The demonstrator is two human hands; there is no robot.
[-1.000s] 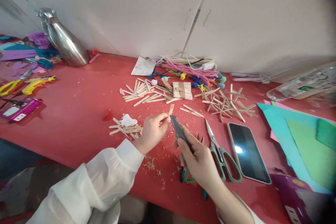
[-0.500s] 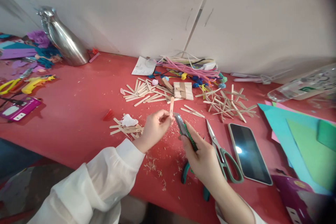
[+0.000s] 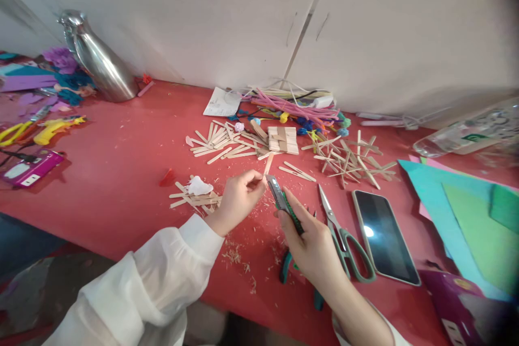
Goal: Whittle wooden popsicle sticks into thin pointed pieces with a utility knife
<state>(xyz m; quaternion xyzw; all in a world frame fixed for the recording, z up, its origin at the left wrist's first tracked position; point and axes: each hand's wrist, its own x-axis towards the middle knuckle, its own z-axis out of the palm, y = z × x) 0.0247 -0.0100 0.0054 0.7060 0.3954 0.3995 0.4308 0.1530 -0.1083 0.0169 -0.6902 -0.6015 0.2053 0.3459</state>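
Between the thumb and fingers of my left hand (image 3: 243, 194) a wooden craft stick (image 3: 268, 163) is pinched, its upper end pointing away from me. My right hand (image 3: 310, 238) grips a green and black utility knife (image 3: 288, 205). The knife's tip meets the stick close to my left fingertips; the exact contact is too small to make out. Pale wood shavings (image 3: 237, 255) lie scattered on the red table below both hands. A small pile of craft sticks (image 3: 194, 199) with a white scrap (image 3: 199, 186) on it is left of my left hand.
Scissors (image 3: 344, 238) and a phone (image 3: 385, 235) lie right of my right hand, with pliers (image 3: 286, 266) partly under it. Loose sticks (image 3: 352, 159), a bundle of sticks (image 3: 284, 139) and pipe cleaners (image 3: 292, 105) lie farther back. A steel jug (image 3: 101, 59) stands back left.
The craft stick has tilted over to the right in my left fingers. The utility knife has shifted slightly left and up, toward my left fingertips.
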